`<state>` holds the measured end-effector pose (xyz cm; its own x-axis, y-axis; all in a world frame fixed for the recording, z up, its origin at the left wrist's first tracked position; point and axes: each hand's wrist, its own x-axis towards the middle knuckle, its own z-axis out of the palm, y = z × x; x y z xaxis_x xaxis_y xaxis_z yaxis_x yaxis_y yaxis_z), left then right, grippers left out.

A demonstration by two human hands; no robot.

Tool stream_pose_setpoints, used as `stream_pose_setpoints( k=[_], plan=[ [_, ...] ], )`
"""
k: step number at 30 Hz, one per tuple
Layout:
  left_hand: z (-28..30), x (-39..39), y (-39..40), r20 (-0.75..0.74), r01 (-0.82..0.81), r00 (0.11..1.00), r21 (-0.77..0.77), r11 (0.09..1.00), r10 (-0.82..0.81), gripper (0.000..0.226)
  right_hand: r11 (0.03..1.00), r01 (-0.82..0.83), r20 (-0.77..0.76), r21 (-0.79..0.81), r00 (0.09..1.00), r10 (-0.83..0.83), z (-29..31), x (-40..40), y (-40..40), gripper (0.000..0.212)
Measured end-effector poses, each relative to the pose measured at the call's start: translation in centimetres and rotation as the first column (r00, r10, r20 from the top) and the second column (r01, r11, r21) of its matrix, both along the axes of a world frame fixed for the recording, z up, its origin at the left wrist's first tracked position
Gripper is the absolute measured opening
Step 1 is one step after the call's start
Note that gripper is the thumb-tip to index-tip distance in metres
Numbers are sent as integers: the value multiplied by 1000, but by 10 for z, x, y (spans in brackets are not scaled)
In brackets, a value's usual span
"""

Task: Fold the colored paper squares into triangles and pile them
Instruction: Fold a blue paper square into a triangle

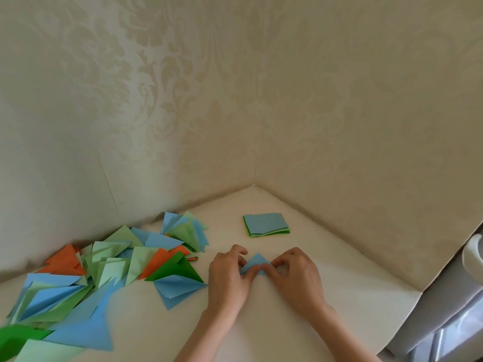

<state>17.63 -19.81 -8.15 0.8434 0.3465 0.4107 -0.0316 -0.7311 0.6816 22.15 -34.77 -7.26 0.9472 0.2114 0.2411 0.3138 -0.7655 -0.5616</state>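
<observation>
With many folded triangles (pixel 109 267) heaped at the desk's (pixel 287 322) left and a short stack of squares (pixel 266 224) remaining, both hands (pixel 228 276) (pixel 296 276) pinch a blue triangle (pixel 254 263) mid-crease, centre desk.

Both hands low and close together, left (pixel 230 275) and right (pixel 295 275), fingers curled, pinching inward.

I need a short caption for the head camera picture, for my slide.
Both hands, left hand and right hand, crease a blue paper triangle between the folded pile and the unfolded stack.
</observation>
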Motion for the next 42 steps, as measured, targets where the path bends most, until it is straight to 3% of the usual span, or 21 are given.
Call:
stream_pose_setpoints(
  k=[8,19,22,25,27,35,42],
  plan=[
    [-2,2,3,-36,19,999,-45,999,-20,28,999,8,26,38,1000,-9,-7,1,-2,22],
    [1,-3,19,-86,50,994,-211,976,-69,26,992,-75,-94,101,992,85,-2,6,-11,13],
    [5,-6,15,-108,25,993,-136,990,-40,22,991,-69,-60,118,995,76,-4,3,-12,13],
    [8,-7,1,-92,-13,996,49,999,18,14,991,-62,-13,119,998,64,-7,0,-9,11],
    [11,-7,-11,-105,-29,994,123,992,42,22,991,-64,-3,114,998,65,-7,-1,-9,10],
    [20,6,-20,-289,-60,956,-12,998,54,33,991,-77,-7,107,997,78,-6,-1,-9,8],
    [23,-3,-23,-176,-57,982,76,995,69,21,982,-57,4,178,998,58,-5,-5,-9,15]
  ],
)
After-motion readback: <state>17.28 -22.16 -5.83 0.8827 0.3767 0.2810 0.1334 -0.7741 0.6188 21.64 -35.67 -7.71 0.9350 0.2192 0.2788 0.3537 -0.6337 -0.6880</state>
